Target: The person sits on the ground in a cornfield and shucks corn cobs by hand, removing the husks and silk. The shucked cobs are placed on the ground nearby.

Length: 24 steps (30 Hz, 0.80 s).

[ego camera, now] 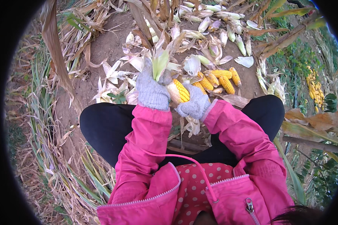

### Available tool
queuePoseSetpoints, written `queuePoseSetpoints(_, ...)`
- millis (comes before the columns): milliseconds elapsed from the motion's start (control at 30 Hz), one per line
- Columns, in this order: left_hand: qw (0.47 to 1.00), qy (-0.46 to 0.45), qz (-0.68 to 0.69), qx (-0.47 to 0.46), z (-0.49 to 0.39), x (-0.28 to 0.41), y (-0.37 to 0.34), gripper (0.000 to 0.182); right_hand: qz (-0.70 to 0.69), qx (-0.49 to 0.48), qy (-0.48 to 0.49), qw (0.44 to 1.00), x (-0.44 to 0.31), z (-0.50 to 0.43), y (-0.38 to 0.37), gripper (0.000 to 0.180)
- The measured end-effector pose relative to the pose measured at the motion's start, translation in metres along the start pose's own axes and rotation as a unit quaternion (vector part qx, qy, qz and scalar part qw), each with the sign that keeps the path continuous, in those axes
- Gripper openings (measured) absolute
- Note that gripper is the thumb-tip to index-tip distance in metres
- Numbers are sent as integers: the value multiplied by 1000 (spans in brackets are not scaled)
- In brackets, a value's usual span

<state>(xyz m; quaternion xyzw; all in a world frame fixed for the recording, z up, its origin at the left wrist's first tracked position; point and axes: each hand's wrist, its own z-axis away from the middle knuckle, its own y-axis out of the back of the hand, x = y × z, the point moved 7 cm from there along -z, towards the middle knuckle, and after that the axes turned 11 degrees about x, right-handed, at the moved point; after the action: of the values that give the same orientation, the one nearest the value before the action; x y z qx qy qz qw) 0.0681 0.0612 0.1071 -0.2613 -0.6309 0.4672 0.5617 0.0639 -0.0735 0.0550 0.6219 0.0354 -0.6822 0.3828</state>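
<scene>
Between my hands, low over the ground, is a partly husked ear of corn [182, 91], with yellow kernels bare on one side and pale husk on the other. My right hand [195, 101], in a grey knit glove, grips the ear; its fingertips are partly hidden. In a matching glove, my left hand [152, 87] is closed around a pale green husk [160, 63] that points away from me. Several bare yellow cobs [220, 74] lie in a small heap just beyond my right hand.
Unhusked ears and loose husks [211, 17] cover the soil ahead. Dry cornstalks [57, 56] rise at the left, and long dry leaves [293, 36] reach in from the right. A larger pile of yellow cobs [315, 91] lies far right. My bent knees [107, 123] flank the work.
</scene>
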Motion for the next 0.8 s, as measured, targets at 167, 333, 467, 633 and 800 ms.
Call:
queuePoseSetpoints(167,949,-51,-156,267,6,-1,43,37,-360,-23,-167,918,-3,24,-29,51)
queuePoseSetpoints(333,982,-44,94,156,-3,27,11,52,-710,-145,-225,652,-30,40,-50,40)
queuePoseSetpoints(467,916,-179,311,178,-2,122,11,86,-693,-117,-166,692,-18,19,-15,62)
queuePoseSetpoints(633,927,-54,16,371,7,73,47,86,-669,85,-166,719,3,-4,13,58)
queuePoseSetpoints(800,867,-17,-492,74,18,-4,-3,53,-609,152,-114,770,19,-24,30,52)
